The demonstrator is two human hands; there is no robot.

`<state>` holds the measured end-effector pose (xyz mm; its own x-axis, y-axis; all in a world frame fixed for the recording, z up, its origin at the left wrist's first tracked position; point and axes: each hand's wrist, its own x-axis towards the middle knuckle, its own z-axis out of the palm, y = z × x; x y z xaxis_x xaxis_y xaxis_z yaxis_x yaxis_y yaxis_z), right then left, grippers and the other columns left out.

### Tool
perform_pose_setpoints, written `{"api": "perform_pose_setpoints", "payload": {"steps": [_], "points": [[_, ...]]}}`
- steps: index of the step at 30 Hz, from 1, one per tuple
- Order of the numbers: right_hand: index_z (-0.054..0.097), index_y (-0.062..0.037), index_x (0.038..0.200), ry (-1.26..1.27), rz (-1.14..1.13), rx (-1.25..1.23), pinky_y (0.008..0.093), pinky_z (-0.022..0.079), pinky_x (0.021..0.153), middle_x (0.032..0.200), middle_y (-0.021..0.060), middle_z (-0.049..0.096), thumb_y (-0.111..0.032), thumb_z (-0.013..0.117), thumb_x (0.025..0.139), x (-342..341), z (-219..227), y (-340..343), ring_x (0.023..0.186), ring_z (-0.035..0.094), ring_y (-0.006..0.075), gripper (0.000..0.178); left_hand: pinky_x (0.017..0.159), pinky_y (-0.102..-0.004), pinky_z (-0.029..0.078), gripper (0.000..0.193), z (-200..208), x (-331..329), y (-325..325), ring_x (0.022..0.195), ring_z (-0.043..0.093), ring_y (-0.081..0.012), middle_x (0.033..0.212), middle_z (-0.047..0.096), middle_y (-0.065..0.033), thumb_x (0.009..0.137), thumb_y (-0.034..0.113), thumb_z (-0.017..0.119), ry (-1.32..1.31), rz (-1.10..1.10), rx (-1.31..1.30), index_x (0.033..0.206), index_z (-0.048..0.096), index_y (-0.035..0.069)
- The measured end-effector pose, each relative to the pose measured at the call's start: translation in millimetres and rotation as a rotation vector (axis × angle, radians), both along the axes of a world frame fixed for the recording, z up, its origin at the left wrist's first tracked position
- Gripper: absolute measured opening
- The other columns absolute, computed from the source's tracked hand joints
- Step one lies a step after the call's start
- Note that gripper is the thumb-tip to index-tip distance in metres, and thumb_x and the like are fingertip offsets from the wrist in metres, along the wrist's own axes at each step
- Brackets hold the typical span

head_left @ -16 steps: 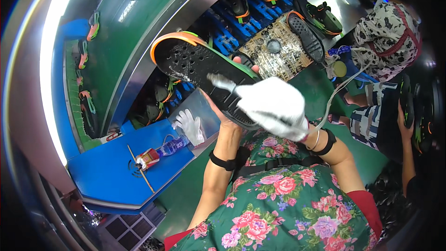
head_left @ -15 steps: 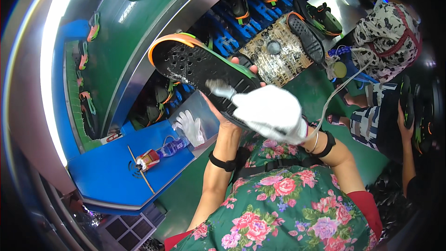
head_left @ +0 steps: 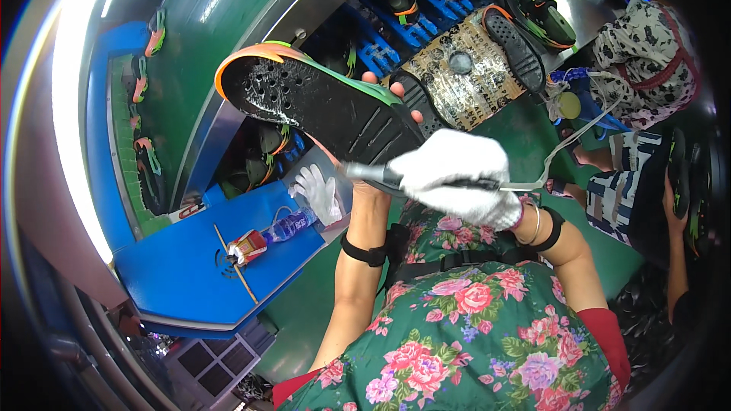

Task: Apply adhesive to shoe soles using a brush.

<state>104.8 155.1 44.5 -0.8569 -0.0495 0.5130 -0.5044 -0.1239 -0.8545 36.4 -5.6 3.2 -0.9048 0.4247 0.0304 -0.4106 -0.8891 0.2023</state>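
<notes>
A black shoe sole with an orange and green edge (head_left: 320, 106) is held up before me, its holed end to the upper left with wet whitish streaks. My bare left hand (head_left: 371, 180) grips it from beneath, its fingertips curling over the far edge. In a white knitted glove, my right hand (head_left: 461, 175) is closed around a dark-handled brush (head_left: 390, 176). The brush's motion-blurred tip is by the sole's near edge; whether it touches cannot be made out. A thin pale tube (head_left: 550, 158) runs from the handle's back end off to the right.
On the blue table (head_left: 175, 274) at left lie a white glove (head_left: 318, 194), a plastic bottle (head_left: 291, 225), a red packet (head_left: 247, 247) and a thin stick. Blue racks with shoes stand ahead, beside a taped cardboard sheet (head_left: 464, 68). Another person (head_left: 640, 175) is at right.
The brush has moved from the middle of the sole down toward its near edge. The sole has shifted slightly left, and the whitish streaks near its holes show more plainly.
</notes>
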Motion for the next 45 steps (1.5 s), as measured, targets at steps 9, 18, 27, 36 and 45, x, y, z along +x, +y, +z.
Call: {"api": "perform_pose_setpoints", "payload": {"steps": [9, 18, 27, 36, 45], "points": [[0.078, -0.0074, 0.089, -0.120, 0.007, 0.010, 0.0335, 0.056, 0.074, 0.100, 0.0107, 0.077, -0.003, 0.080, 0.079, 7.8, 2.3, 0.7, 0.085, 0.073, 0.0230, 0.011, 0.101, -0.0685, 0.047, 0.095, 11.3, -0.4, -5.4, 0.132, 0.045, -0.0510, 0.159, 0.032, -0.0212, 0.089, 0.075, 0.055, 0.080, -0.058, 0.167, 0.157, 0.033, 0.012], [0.079, -0.0070, 0.093, -0.073, 0.232, 0.005, 0.0337, 0.058, 0.075, 0.097, 0.0101, 0.077, -0.005, 0.083, 0.076, 9.5, -5.9, 3.0, 0.086, 0.073, 0.0229, 0.018, 0.094, -0.0576, 0.053, 0.107, 17.1, -2.8, -29.5, 0.118, 0.054, -0.0483, 0.154, 0.037, -0.0234, 0.084, 0.078, 0.058, 0.087, -0.206, -0.114, 0.157, 0.029, 0.005], [0.079, -0.0145, 0.103, 0.049, 0.337, 0.203, 0.0327, 0.057, 0.072, 0.101, 0.0044, 0.077, -0.013, 0.082, 0.078, 22.8, 6.4, 0.2, 0.083, 0.072, 0.0234, 0.025, 0.090, -0.0507, 0.055, 0.111, 13.5, -6.2, -54.4, 0.110, 0.058, -0.0430, 0.147, 0.040, -0.0266, 0.079, 0.078, 0.065, 0.031, -0.424, -0.175, 0.153, 0.035, 0.001], [0.079, -0.0115, 0.102, 0.135, 0.392, 0.209, 0.0329, 0.057, 0.075, 0.103, 0.0083, 0.077, -0.007, 0.081, 0.078, 10.2, 6.8, 3.2, 0.086, 0.073, 0.0236, 0.024, 0.094, -0.0558, 0.056, 0.101, -20.4, -21.5, -90.6, 0.121, 0.058, -0.0510, 0.146, 0.038, -0.0423, 0.090, 0.068, 0.050, -0.125, -0.303, -0.618, 0.157, 0.027, -0.004], [0.078, 0.0004, 0.095, -0.313, 0.229, 0.101, 0.0320, 0.057, 0.084, 0.102, 0.0134, 0.077, 0.001, 0.078, 0.081, -2.6, 7.0, 2.5, 0.093, 0.074, 0.0206, 0.014, 0.106, -0.0540, 0.050, 0.084, 6.8, 16.4, -65.1, 0.127, 0.057, -0.0463, 0.146, 0.047, -0.0346, 0.097, 0.059, 0.047, -0.240, -0.294, -0.207, 0.154, 0.034, -0.001]]}}
